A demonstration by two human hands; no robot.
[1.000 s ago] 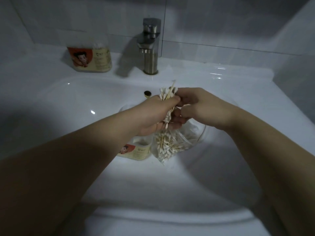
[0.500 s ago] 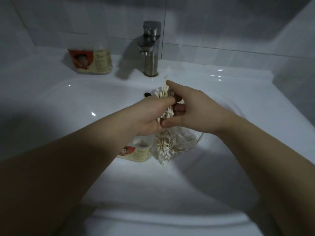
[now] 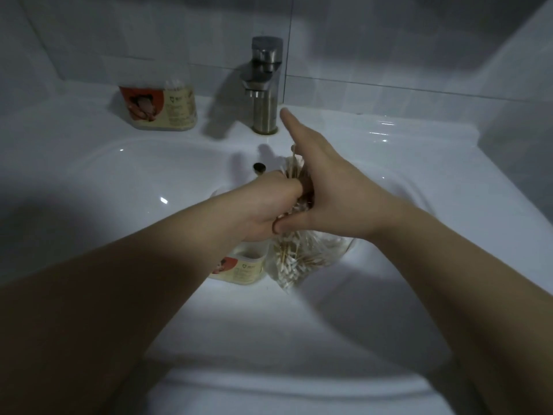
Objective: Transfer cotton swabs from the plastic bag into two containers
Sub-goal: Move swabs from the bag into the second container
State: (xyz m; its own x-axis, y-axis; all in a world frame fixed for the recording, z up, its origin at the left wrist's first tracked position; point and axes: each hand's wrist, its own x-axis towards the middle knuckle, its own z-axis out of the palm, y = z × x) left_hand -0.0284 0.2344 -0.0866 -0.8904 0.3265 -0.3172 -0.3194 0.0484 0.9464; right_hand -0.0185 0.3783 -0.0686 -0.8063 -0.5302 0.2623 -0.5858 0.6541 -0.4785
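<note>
Left hand (image 3: 266, 211) grips cotton swab bundle (image 3: 294, 170) above plastic bag (image 3: 302, 259) in sink (image 3: 119, 181); right hand (image 3: 332, 190), fingers (image 3: 294, 124) straight, lies flat against it.

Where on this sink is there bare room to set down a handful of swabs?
Bare: the ledge right of the faucet; the left slope of the basin, between the back container and your left forearm; the basin floor nearer you than the plastic bag. Crowded: mid-basin, where left hand, right hand, front container and bag cluster.
</note>
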